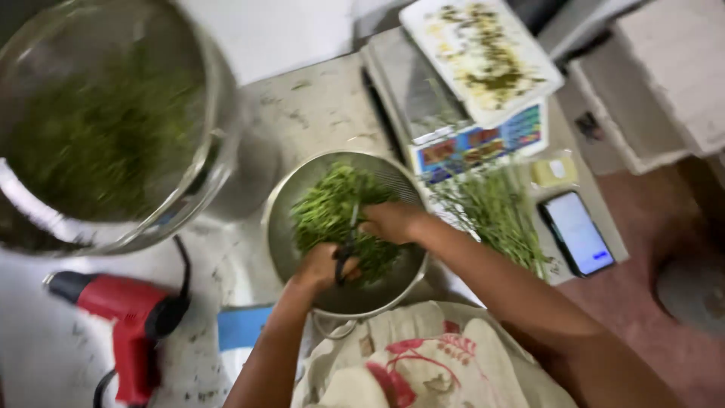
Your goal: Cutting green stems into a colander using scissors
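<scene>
Head view: both hands work inside a metal strainer bowl (281, 227) on the bench (317, 106). The left hand (321, 266) grips dark scissors (347, 253); the right hand (393, 221) is curled around green herbs (325, 211).

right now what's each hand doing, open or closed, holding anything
Left hand: closed, gripping dark scissors over the greens in the metal bowl.
Right hand: fingers curled on the greens; whether it grips a bunch cannot be told.
</scene>
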